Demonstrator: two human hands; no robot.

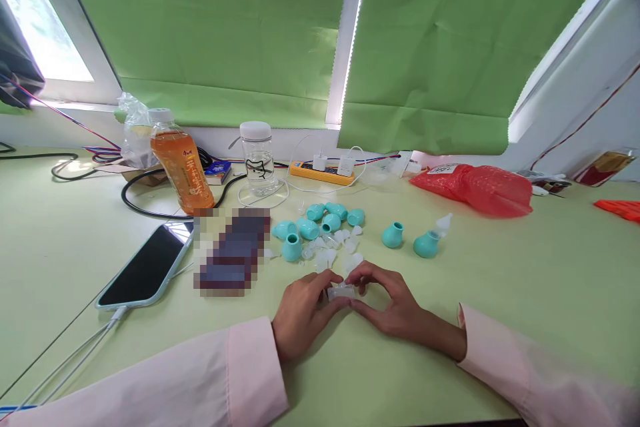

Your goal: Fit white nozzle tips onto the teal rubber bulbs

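Between my fingertips, low over the table, is a small translucent plastic piece (341, 292). My left hand (303, 310) pinches its left end, and my right hand (393, 300) has thumb and fingertips closed at its right end. Just beyond lies a scatter of clear and white plastic parts (327, 257). Several teal rubber bulbs (291, 247) are gathered behind and left of these. To the right, one teal bulb (393, 235) stands apart with its opening up. Beside it, another bulb (426, 245) has a clear pointed nozzle (443, 224) at its neck.
At left lie a phone (145, 267) with a charging cable and a blurred-out dark object (235, 250). An orange drink bottle (181, 163) and a clear water bottle (259, 160) stand behind. A yellow power strip (321, 173) and red plastic bag (473, 188) lie along the back.
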